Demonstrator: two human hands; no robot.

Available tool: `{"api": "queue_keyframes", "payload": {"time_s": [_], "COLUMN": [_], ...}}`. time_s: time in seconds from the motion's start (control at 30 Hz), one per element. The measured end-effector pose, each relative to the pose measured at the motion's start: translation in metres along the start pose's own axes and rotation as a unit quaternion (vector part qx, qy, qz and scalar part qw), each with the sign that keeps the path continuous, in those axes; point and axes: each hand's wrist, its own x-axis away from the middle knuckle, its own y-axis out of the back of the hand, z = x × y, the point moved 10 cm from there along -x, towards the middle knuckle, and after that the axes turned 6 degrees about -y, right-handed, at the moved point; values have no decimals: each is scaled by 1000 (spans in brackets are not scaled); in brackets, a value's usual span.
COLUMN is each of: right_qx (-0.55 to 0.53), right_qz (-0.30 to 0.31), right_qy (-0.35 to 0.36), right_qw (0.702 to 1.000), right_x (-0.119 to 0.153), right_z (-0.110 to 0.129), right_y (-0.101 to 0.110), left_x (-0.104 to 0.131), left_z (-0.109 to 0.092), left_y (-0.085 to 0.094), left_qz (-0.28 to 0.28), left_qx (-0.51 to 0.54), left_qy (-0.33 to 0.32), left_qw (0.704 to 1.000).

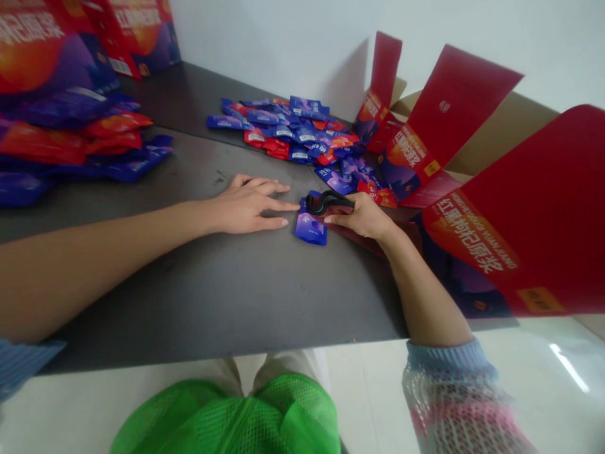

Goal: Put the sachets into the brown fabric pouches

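While R hand [366, 215] grips blk tool [329, 202] over blue pouch [311, 229] on grey table [227, 290], L hand [248, 205] is spread, nothing gripped, index at pouch edge. Pouch prob. light, soft, slick; best held by edge, not mid.

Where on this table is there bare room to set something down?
The widest bare patch of table lies between the left hand and the near edge. Another separates the left pouch pile from that hand. Crowded: the far middle, with the pouch heap, and the right side, with open-topped boxes.
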Motion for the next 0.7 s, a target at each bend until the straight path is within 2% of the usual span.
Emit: {"api": "queue_keyframes", "payload": {"time_s": [0.13, 0.23, 0.33, 0.43, 0.5, 0.63, 0.7], "right_qx": [57, 17, -92, -137, -158, -194, -186], "right_qz": [-14, -15, 63, 119, 104, -43, -80], "right_qy": [-30, 33, 108, 115, 120, 112, 101], "right_qw": [998, 999, 988, 977, 975, 974, 974], "right_x": [1, 7, 19, 30, 34, 36, 35], "right_z": [-14, 1, 26, 41, 47, 43, 40], "right_y": [5, 5, -3, -5, 3, 31, 30], "left_x": [1, 1, 1, 1, 1, 1, 2], "left_z": [2, 5, 4, 1, 1, -2, -2], "left_y": [-1, -2, -1, 0, 0, 3, 3], "left_qz": [1, 9, 15, 17, 13, 0, -3], "left_qx": [-16, -20, -22, -19, -20, -25, -23], "left_qy": [-2, 4, 8, 8, 7, -4, -7], "left_qw": [1000, 1000, 1000, 1000, 1000, 1000, 1000]}}
